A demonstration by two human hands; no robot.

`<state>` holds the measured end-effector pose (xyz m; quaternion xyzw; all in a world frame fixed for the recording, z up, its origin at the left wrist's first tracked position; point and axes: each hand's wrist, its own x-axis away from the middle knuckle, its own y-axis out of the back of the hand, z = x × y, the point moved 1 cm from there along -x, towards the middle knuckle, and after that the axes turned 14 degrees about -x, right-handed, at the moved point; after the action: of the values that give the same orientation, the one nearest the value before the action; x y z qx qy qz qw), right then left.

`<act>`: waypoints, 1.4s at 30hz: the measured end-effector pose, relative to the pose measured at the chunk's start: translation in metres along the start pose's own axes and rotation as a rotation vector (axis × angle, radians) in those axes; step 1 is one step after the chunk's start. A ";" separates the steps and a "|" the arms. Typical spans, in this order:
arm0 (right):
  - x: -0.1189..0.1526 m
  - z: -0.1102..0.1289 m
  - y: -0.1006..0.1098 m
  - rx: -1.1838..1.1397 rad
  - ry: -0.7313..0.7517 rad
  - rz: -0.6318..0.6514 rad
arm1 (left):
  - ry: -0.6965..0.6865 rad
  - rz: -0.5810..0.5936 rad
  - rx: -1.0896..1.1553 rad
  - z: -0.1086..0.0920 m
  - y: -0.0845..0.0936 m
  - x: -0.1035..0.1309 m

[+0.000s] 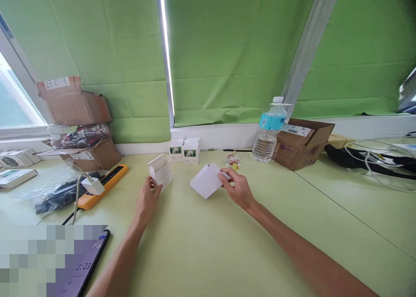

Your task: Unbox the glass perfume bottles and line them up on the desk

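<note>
My left hand (pixel 152 196) is closed on a small white box (pixel 161 172) with its top flap open and printed text on the side facing me. A folded white paper (pixel 206 181) is pinched at its right edge between the thumb and fingers of my right hand (pixel 236 186). The box and the paper are apart, with bare table between them. Behind them stand small white boxes with flower pictures (pixel 190 151), near the wall. Just beyond my right hand lies a clear packet with gold and red bits (pixel 233 160).
On the left are an orange power strip (pixel 107 186), stacked cardboard boxes (pixel 76 102), a bagged black item (pixel 61 197) and a phone (pixel 87 266). A water bottle (pixel 267 136), an open carton (pixel 300 143) and cables (pixel 373 162) stand or lie to the right.
</note>
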<state>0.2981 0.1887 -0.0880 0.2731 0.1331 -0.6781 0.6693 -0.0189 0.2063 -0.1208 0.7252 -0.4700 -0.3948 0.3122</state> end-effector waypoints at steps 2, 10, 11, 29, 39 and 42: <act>0.001 0.002 -0.001 0.022 0.014 0.015 | 0.031 -0.019 -0.051 0.008 -0.003 -0.009; 0.003 0.009 -0.002 0.105 0.073 0.061 | 0.191 -0.102 -0.275 0.033 -0.016 -0.084; 0.003 0.010 -0.003 0.116 0.088 0.072 | 0.213 -0.112 -0.298 0.035 -0.016 -0.094; 0.013 0.013 -0.012 0.359 0.372 0.129 | 0.467 -0.271 -0.538 0.065 -0.036 -0.200; 0.011 0.005 -0.007 0.413 0.422 0.120 | 0.503 -0.359 -0.509 0.072 -0.037 -0.199; 0.010 0.006 -0.008 0.385 0.405 0.128 | 0.478 -0.421 -0.462 0.062 -0.032 -0.191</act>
<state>0.2891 0.1774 -0.0898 0.5328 0.1154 -0.5787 0.6066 -0.1064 0.3904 -0.1244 0.7877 -0.1237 -0.3655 0.4803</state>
